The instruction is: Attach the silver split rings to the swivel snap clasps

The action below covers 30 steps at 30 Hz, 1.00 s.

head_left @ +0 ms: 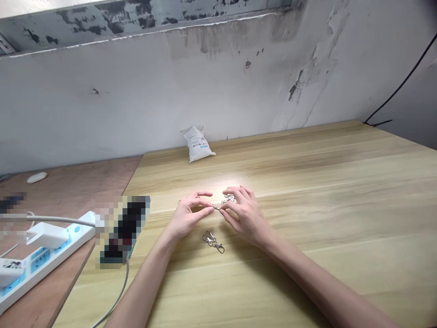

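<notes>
Over the wooden table, both hands meet at a small thin metal piece (pixel 217 208), too small to make out its exact kind. My left hand (pixel 187 214) pinches its left end between thumb and index finger. At its right end, the thumb and index finger of my right hand (pixel 246 214) are closed on it. Several silver swivel snap hooks (pixel 213 241) lie in a little cluster on the table, nearer to me than the hands. A pile of shiny metal pieces (pixel 228 198) sits behind my right fingers, which partly hide it.
A white plastic packet (pixel 198 145) with a label lies near the wall. On the left are a blurred-out phone-like object (pixel 124 230) with a cable (pixel 124 282), a white power strip (pixel 80 230) with plugs, and a white oval object (pixel 37 177) on a brown board.
</notes>
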{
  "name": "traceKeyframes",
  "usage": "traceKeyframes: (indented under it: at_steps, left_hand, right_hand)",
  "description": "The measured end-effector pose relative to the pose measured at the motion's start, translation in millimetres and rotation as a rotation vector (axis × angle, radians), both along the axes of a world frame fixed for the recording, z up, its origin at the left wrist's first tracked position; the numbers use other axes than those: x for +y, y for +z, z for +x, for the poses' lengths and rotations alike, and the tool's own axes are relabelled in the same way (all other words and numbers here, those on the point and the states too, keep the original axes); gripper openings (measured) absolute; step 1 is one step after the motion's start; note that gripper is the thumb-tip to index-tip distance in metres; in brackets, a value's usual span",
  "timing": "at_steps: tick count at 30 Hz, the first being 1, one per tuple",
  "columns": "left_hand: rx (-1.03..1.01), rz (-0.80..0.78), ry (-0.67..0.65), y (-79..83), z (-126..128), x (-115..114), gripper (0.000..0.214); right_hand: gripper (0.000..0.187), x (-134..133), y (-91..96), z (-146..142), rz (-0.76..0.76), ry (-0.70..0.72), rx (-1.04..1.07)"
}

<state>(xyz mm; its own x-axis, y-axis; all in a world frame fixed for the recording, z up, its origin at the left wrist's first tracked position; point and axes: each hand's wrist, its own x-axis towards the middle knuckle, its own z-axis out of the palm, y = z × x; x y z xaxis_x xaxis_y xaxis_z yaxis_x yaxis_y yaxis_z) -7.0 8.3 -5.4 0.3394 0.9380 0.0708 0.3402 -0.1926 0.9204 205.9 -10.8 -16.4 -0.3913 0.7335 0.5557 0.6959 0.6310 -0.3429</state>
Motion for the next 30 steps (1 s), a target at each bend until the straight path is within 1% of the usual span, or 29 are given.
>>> traceKeyframes:
  at_steps: [6, 9, 15, 19, 20, 24, 27, 30]
  left_hand:
    - [0.145, 0.125, 0.052, 0.5, 2.1, -1.5, 0.011]
    - [0.176, 0.162, 0.051, 1.0, 3.5, -2.3, 0.009]
    - [0.192, 0.139, 0.025, 1.5, 2.4, -2.0, 0.012]
    - [0.190, 0.108, -0.017, 0.8, -1.6, -0.9, 0.027]
    - [0.202, 0.108, -0.035, 0.6, -2.9, -0.6, 0.027]
    - [0.279, 0.103, -0.106, 1.5, -7.3, 0.0, 0.019]
    - [0.342, 0.110, -0.105, 3.3, -8.3, 0.1, 0.017]
    - [0.394, 0.148, -0.103, 3.5, -7.8, -0.3, 0.017]
  right_hand:
    - [0.014, 1.0, -2.4, 0.1, 0.007, 0.028, -0.033]
    - [0.014, 1.3, -2.8, 0.3, 0.015, 0.036, -0.029]
    - [0.017, 2.5, -0.6, 3.4, 0.022, 0.071, -0.016]
    - [0.016, 3.4, -1.4, 5.3, 0.020, 0.096, -0.018]
    - [0.016, 3.6, -1.9, 5.5, 0.024, 0.100, -0.018]
    - [0.015, 4.2, -3.3, 5.5, 0.056, 0.119, -0.014]
    - [0.017, 4.8, -3.2, 5.3, 0.073, 0.129, -0.020]
    - [0.017, 5.5, -3.8, 5.5, 0.082, 0.129, -0.039]
